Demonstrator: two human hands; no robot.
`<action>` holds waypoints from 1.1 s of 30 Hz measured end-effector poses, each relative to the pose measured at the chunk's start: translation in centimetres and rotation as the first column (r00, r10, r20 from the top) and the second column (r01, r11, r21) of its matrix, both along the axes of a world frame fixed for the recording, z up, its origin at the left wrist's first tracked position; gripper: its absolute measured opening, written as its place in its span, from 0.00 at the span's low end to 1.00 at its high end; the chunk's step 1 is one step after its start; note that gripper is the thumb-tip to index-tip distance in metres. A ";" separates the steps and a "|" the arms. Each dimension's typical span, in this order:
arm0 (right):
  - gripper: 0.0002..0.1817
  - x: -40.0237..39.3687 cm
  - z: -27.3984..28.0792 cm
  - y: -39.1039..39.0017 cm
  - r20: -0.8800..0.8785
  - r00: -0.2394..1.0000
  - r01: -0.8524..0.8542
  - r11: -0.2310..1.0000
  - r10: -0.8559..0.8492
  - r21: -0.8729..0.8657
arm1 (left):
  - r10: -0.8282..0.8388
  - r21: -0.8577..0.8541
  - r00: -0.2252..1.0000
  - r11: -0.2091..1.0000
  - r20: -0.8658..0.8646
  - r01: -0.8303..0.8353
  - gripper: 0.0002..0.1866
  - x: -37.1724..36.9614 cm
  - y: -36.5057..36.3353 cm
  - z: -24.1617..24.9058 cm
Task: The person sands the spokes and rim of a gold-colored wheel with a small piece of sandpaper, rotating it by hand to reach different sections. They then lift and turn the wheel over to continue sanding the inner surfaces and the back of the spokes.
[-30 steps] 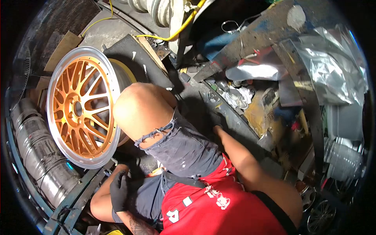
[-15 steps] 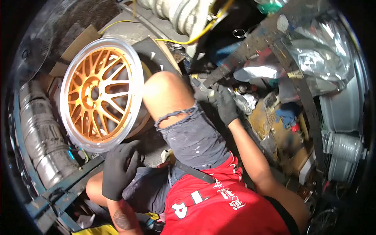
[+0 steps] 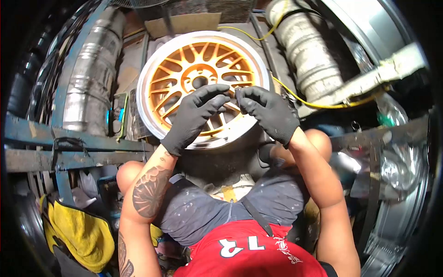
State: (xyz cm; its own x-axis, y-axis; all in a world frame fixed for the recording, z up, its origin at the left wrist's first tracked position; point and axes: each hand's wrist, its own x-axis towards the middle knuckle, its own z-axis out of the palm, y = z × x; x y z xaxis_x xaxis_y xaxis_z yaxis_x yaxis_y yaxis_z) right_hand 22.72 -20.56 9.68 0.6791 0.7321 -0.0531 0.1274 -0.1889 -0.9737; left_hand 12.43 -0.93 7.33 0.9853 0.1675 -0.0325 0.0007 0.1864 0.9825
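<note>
A wheel rim with gold spokes [image 3: 182, 74] and a polished silver lip lies in front of me, tilted up toward the camera. My left hand [image 3: 196, 115], in a dark grey glove, hovers over its near side, fingers curved and apart with nothing seen between them. Just to the right, my right hand [image 3: 272, 113], gloved alike, pinches a small dark piece [image 3: 238, 99] between thumb and fingers. What this piece is, I cannot make out. Both hands face each other above the spokes, a small gap apart.
Stacked silver rims [image 3: 87, 87] stand at the left behind a blue metal frame [image 3: 32, 131]. Dusty pale rims [image 3: 307, 55] stand at the right. A yellow cable [image 3: 318, 106] runs along that side. A yellow cloth [image 3: 80, 235] hangs at lower left.
My right hand has come from the clutter at the right to above the rim, now with a small dark piece. My left hand has risen from near my knee. The view has turned toward the rim.
</note>
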 end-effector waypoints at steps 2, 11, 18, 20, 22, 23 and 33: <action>0.17 0.5 -1.4 2.1 0.019 0.993 -0.114 0.993 0.115 -0.032 | 0.029 0.026 0.999 0.999 -0.031 -0.028 0.17 -0.6 1.9 -0.5; 0.12 0.6 -5.7 5.8 -0.053 0.979 -0.202 0.971 0.197 -0.125 | 0.180 -0.050 0.969 0.980 -0.172 -0.191 0.18 -0.5 2.8 -5.9; 0.15 3.9 -4.6 6.9 -0.387 0.901 -0.277 0.948 0.198 -0.159 | 0.078 -0.211 0.955 0.967 -0.287 -0.142 0.13 1.0 4.5 -5.8; 0.15 4.9 -4.5 6.9 -0.444 0.885 -0.259 0.942 0.141 -0.216 | 0.058 -0.249 0.947 0.958 -0.315 -0.141 0.16 1.6 5.2 -5.8; 0.14 4.7 -5.5 6.7 -0.265 0.959 -0.149 0.973 0.098 -0.177 | 0.083 -0.308 0.942 0.932 -0.326 -0.189 0.19 2.1 4.9 -5.3; 0.14 4.3 -5.9 6.6 -0.130 0.990 -0.078 0.986 0.059 -0.145 | 0.006 -0.360 0.951 0.925 -0.308 -0.123 0.24 2.0 4.9 -4.8; 0.23 4.1 -4.8 4.4 0.867 0.485 -0.304 0.951 0.112 0.047 | -0.205 -0.953 0.978 0.302 -0.049 0.015 0.35 0.5 1.7 -4.0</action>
